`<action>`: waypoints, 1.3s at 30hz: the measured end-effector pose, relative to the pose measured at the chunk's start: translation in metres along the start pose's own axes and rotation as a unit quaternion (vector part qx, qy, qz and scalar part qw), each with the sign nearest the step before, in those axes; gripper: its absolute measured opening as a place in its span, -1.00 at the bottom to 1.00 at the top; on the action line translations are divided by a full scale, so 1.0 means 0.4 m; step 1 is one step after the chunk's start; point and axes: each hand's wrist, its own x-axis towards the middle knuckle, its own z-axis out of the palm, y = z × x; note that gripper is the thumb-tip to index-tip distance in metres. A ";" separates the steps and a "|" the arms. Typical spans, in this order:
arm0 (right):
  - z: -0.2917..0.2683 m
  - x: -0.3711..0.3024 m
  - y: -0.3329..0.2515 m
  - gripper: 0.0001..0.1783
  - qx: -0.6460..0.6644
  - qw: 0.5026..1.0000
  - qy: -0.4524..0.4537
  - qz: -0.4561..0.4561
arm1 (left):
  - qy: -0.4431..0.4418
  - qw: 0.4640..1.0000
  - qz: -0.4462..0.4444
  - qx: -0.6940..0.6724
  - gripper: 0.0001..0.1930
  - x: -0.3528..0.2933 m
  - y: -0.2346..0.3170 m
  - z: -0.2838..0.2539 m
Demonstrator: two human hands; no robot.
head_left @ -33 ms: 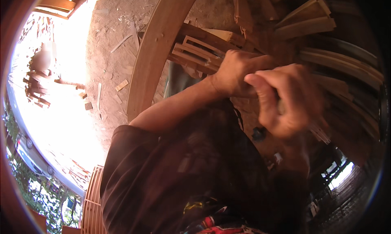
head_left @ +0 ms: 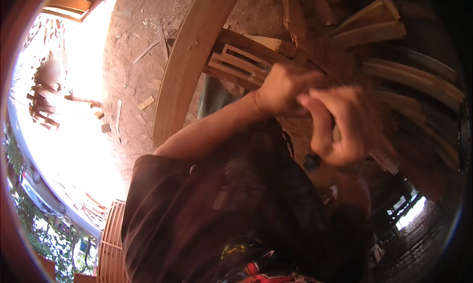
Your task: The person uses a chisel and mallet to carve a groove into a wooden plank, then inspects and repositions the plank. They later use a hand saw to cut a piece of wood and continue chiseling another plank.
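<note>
My left hand (head_left: 287,90) is closed, its forearm reaching across the front of my dark shirt. Close on its right is my right hand (head_left: 347,125), blurred, with its thumb and fingers curled round. A small pale patch shows inside that curl, too unclear to name. Whatever the left fingers hold is hidden behind the hands. Just beyond the left wrist lies a slatted wooden piece (head_left: 240,65) with long slots, partly covered by the hand. A wide wooden plank (head_left: 189,56), bent by the lens, runs past it on the left.
Wood scraps (head_left: 147,103) litter the earthen ground on the left. Stacked boards (head_left: 414,76) and an angled wooden piece (head_left: 369,28) fill the right. A slatted wooden panel (head_left: 112,241) stands at lower left. Someone sits in the bright area, and a parked car (head_left: 42,189) is beyond.
Both hands have shifted slightly downward, the right one also a little to the left. Their closed grip looks the same.
</note>
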 end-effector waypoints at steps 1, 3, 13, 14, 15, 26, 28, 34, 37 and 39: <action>0.029 -0.040 0.023 -0.91 -0.005 1.000 0.009 0.027 | 0.022 0.997 0.071 0.012 -0.59 -0.007 -0.020 0.004; 0.071 -0.136 0.074 -0.90 -0.009 0.980 0.152 0.130 | -0.110 0.987 0.022 0.117 -0.66 -0.024 -0.045 0.053; -0.031 -0.098 0.021 -0.71 0.030 0.985 0.096 0.142 | -0.123 0.985 0.031 0.114 -0.62 -0.020 0.021 0.096; -0.034 -0.077 0.020 -0.70 0.007 0.993 0.113 0.026 | -0.121 0.985 -0.011 0.123 -0.61 -0.022 0.024 0.078; -0.024 -0.069 0.033 -0.72 -0.008 0.995 0.097 0.019 | -0.106 0.988 -0.009 0.113 -0.61 -0.018 0.008 0.057; 0.109 -0.237 0.142 -0.71 0.022 0.980 0.055 0.188 | -0.221 0.937 -0.026 0.269 -0.53 -0.087 -0.105 0.108; 0.050 -0.189 0.111 -0.74 0.057 0.980 -0.004 0.189 | -0.230 0.942 -0.056 0.236 -0.48 -0.083 -0.060 0.098; -0.139 -0.093 0.003 -0.72 -0.008 0.987 -0.063 0.146 | -0.118 0.985 0.008 0.124 -0.56 0.003 0.065 0.115; -0.166 -0.007 -0.047 -0.72 -0.034 0.989 -0.096 0.107 | -0.080 0.994 0.003 0.069 -0.55 0.023 0.098 0.087; -0.156 0.066 -0.093 -0.75 -0.030 0.990 -0.104 0.086 | -0.067 0.997 -0.003 0.046 -0.57 0.022 0.095 0.046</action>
